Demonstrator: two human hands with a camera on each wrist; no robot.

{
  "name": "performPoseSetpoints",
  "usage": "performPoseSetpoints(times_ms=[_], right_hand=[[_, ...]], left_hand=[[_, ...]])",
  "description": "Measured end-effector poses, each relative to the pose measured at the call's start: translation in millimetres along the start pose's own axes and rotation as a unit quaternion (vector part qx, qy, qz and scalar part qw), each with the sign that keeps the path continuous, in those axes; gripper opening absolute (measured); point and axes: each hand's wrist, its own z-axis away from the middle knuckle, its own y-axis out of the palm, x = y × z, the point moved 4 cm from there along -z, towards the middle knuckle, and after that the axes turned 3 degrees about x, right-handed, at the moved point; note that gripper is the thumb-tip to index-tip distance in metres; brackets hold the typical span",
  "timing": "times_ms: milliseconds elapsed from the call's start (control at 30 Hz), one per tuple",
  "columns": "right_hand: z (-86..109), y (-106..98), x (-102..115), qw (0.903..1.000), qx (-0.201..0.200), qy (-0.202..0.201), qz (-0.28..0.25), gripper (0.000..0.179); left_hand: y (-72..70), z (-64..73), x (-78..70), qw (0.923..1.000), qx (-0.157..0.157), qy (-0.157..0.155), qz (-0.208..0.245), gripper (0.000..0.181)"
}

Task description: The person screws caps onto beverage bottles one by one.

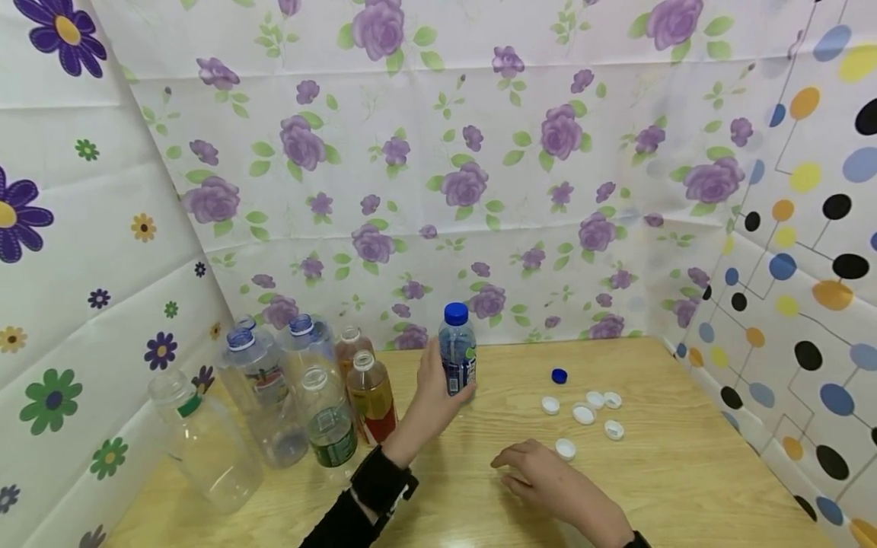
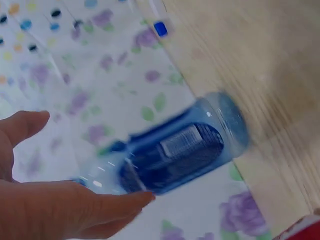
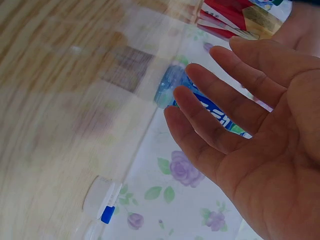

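Observation:
A clear plastic bottle with a blue label and a blue cap (image 1: 456, 313) stands upright at the back of the table. My left hand (image 1: 435, 392) is beside this bottle (image 1: 460, 346), thumb and fingers spread at either side of it. In the left wrist view, those fingers are straight and overlap the upper part of the bottle (image 2: 175, 150). Low over the table, my right hand (image 1: 551, 479) is near a white cap (image 1: 565, 449), its fingers loose. The right wrist view has its palm (image 3: 280, 165) bare, with nothing held.
Several uncapped bottles stand at the left, among them a large clear one (image 1: 212, 457) and one with amber and red on it (image 1: 372, 396). More white caps (image 1: 584, 414) and a blue cap (image 1: 559, 376) lie at the right. Flowered cloth (image 1: 411, 190) hangs behind the table (image 1: 685, 472).

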Motion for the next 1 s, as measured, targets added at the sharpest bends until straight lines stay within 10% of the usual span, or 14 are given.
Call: performPoseSetpoints(times_ms=[333,633,767,867,933,1000], right_hand=[[-0.4,1.4,1.7,1.0000,0.005,0.000,0.000,0.018],[2.0,1.5,-1.8,0.9998,0.016,0.003,-0.014,0.019],[2.6,2.5,-1.5,0.9994,0.026,0.003,-0.021,0.019],[2.9,3.1,-0.7,0.9994,0.029,-0.003,-0.018,0.019],[3.0,2.7,-0.3,0.9994,0.030,-0.005,-0.018,0.019],[3.0,2.0,-0.5,0.9993,0.032,-0.005,-0.018,0.019]], left_hand=[[-20.4,81.8,-12.9,0.9881,0.147,0.038,-0.025,0.064],[-55.0,130.4,-14.1,0.9904,0.137,0.019,0.009,0.032],[-82.2,153.7,-19.6,0.9912,0.065,0.115,-0.004,0.027],[-110.0,172.4,-25.9,0.9794,-0.051,0.190,-0.044,0.034],[-130.2,182.9,-26.6,0.9725,-0.153,0.159,-0.074,0.034],[-151.6,192.4,-21.6,0.9610,-0.257,0.059,-0.083,0.027]])
